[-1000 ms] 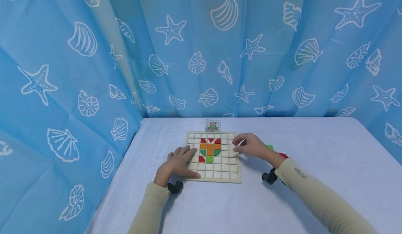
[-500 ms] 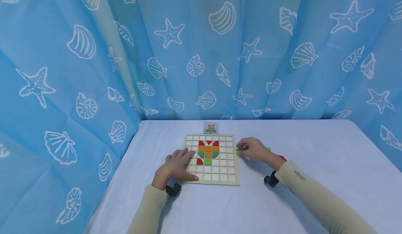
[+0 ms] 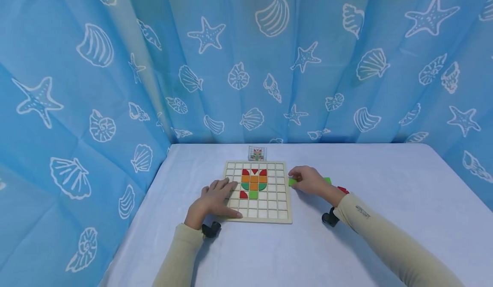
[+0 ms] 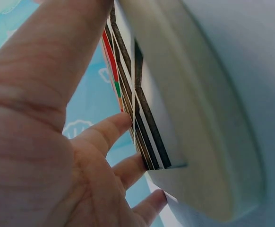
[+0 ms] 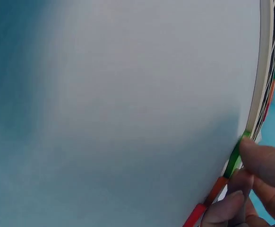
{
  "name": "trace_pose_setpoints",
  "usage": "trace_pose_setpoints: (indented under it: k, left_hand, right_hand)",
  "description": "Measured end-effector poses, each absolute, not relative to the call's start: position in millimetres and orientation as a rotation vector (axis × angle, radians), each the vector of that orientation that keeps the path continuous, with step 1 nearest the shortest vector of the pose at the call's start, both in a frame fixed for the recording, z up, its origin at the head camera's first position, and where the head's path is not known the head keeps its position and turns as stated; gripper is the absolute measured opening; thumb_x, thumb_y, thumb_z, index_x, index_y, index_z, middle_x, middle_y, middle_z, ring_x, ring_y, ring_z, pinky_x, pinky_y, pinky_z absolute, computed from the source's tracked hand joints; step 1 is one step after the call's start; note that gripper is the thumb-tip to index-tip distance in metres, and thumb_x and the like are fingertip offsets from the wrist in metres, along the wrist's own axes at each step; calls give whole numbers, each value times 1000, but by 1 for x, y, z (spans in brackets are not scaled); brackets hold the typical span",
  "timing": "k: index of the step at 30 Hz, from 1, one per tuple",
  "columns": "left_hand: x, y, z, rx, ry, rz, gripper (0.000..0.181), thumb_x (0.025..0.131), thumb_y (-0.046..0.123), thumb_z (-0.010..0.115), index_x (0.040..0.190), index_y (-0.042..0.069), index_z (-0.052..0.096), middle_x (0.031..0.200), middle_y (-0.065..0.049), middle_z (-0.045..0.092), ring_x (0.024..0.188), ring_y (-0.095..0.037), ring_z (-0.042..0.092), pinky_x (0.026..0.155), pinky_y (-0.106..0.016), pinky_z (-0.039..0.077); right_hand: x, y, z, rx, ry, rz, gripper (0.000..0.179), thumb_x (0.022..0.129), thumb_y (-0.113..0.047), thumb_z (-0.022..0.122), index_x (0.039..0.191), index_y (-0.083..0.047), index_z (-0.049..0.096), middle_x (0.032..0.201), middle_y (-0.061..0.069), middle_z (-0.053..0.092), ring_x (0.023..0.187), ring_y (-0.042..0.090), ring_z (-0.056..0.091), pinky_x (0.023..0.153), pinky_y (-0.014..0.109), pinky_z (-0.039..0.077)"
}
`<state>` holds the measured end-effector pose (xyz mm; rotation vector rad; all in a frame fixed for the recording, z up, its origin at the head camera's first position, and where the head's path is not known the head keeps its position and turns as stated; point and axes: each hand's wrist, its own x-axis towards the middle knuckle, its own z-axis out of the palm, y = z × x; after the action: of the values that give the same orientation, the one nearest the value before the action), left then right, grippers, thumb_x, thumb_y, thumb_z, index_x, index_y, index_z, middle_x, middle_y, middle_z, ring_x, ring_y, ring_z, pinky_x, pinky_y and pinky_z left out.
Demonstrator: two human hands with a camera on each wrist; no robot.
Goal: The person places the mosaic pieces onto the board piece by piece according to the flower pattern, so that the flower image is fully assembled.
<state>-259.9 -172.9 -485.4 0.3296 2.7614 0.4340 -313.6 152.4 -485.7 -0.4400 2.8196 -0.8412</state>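
Observation:
My left hand rests spread over the left side of a wooden grid board, its thumb along the front edge. In the left wrist view, the fingertips lie at the board's rim. Colored tiles on the board form a tulip-like figure: red tops, orange squares, green curved pieces, a light green square and a red quarter-round. Just right of the board, my right hand pinches a green tile between curled fingers and thumb, close to the table.
A small pattern card stands behind the board. Beyond the right hand lie another green tile and red tiles, partly hidden by the wrist. An orange tile shows in the right wrist view. A blue shell-print curtain hangs behind the white table.
My right hand has shifted slightly right, off the board's right edge, and the green tile has come into sight at its fingertips. The left hand stays on the board.

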Motion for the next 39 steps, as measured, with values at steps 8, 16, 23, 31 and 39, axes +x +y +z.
trace_pose_setpoints:
  k: [8, 16, 23, 31, 39]
  left_hand:
    - [-261, -173, -484, 327, 2750, 442, 106, 69, 63, 81, 155, 29, 30, 165, -6, 21, 150, -34, 16, 119, -64, 15]
    - [-259, -172, -483, 318, 2761, 449, 106, 67, 63, 82, 154, 29, 32, 164, -6, 23, 150, -33, 18, 118, -64, 16]
    - [-260, -173, -483, 319, 2761, 435, 106, 67, 64, 81, 154, 30, 32, 164, -6, 23, 150, -33, 18, 119, -64, 16]
    - [-259, -174, -482, 319, 2754, 449, 106, 68, 64, 81, 154, 29, 32, 165, -6, 22, 151, -34, 17, 118, -65, 15]
    - [-259, -174, -481, 329, 2753, 451, 106, 68, 64, 81, 154, 29, 32, 164, -7, 22, 151, -34, 17, 118, -65, 14]
  right_hand:
    - [-316, 147, -484, -372, 2814, -775, 34, 85, -11, 76, 118, -4, 68, 103, 9, 65, 92, 21, 56, 87, 39, 53]
    - [-311, 150, -483, -405, 2817, -841, 18, 88, -12, 71, 106, -11, 71, 93, 5, 65, 86, 20, 54, 78, 35, 50]
    - [-311, 152, -475, -408, 2867, -920, 20, 93, -11, 66, 112, -9, 71, 107, 10, 67, 95, 24, 57, 84, 40, 54]
    - [-313, 149, -471, -372, 2828, -993, 34, 91, -5, 65, 125, -3, 62, 118, 16, 67, 90, 22, 60, 76, 33, 55]
    - [-310, 140, -470, -483, 2831, -1009, 18, 91, -8, 68, 109, -5, 72, 101, 7, 70, 86, 18, 57, 77, 33, 51]
